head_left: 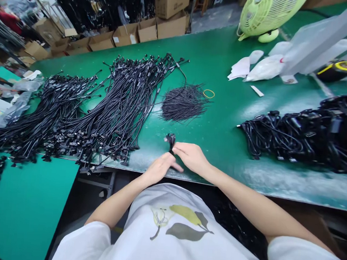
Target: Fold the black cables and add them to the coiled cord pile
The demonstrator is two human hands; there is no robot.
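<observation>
My left hand (159, 168) and my right hand (191, 157) meet at the near edge of the green table (221, 121). Together they pinch a small coiled black cable (170, 139) whose end sticks up between the fingers. The fingers of both hands are curled round it. Just beyond the hands lies a fan of thin black twist ties (183, 103) with a yellow rubber band (208, 93) beside it. To the left are long rows of loose black cables (104, 105). On the right sits a heap of bundled black cables (310, 133).
A green desk fan (267, 13) stands at the far edge, with clear plastic bags (285, 62) and a tape roll (340, 68) to its right. Cardboard boxes (145, 29) line the far side. A second green surface (22, 206) lies lower left. A person in red (7, 17) is far left.
</observation>
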